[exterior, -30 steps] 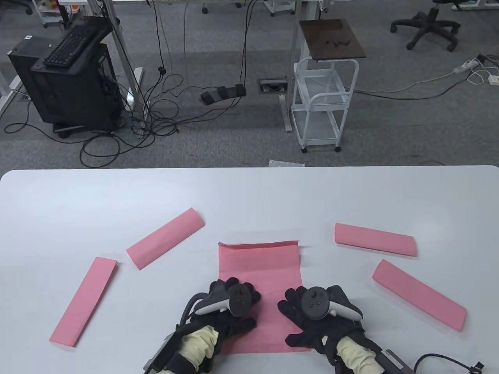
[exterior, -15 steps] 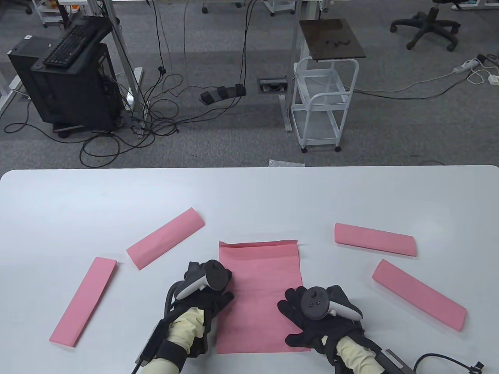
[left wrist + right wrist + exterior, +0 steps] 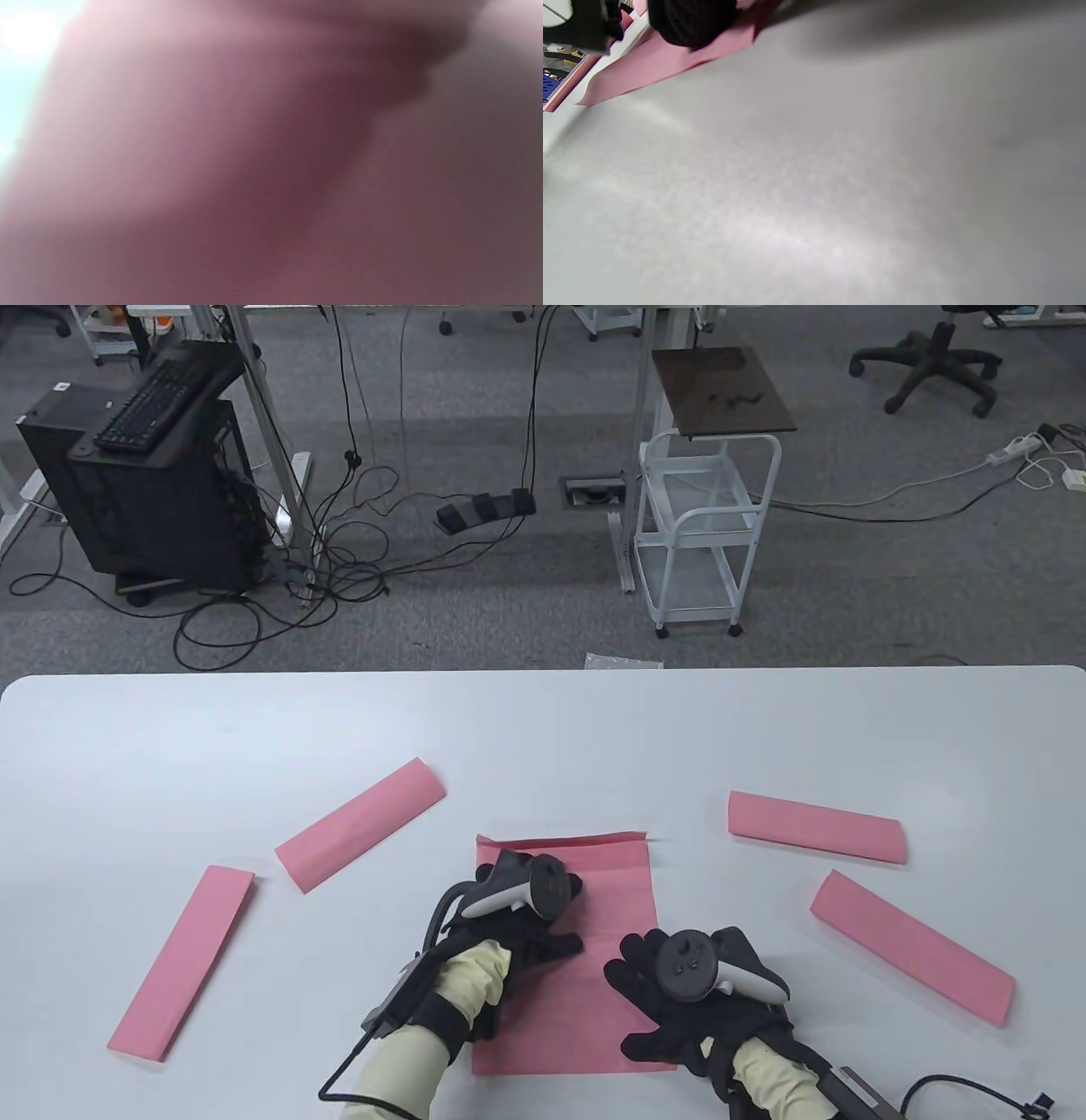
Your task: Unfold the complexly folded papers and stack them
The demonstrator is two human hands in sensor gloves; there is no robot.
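A half-unfolded pink paper [image 3: 607,891] lies flat at the table's near middle. My left hand [image 3: 556,912] rests on its upper left part, fingers mostly hidden under the tracker. My right hand [image 3: 657,1001] lies flat with spread fingers on the lower right part. Several folded pink strips lie around it: two on the left [image 3: 361,823] [image 3: 182,963] and two on the right [image 3: 816,826] [image 3: 912,948]. The left wrist view is only a pink blur of paper [image 3: 212,148]. In the right wrist view a black gloved finger [image 3: 691,21] presses the pink paper [image 3: 666,59].
The white table [image 3: 543,729] reaches across the whole view, its far edge at mid-frame. A black cable [image 3: 959,1090] lies at the near right. Beyond the table stand a white cart [image 3: 708,543] and a black computer stand [image 3: 161,475] on the floor.
My left hand slid from the paper's middle out to its left edge, then up and back onto the upper left part. The right hand and the paper stayed put.
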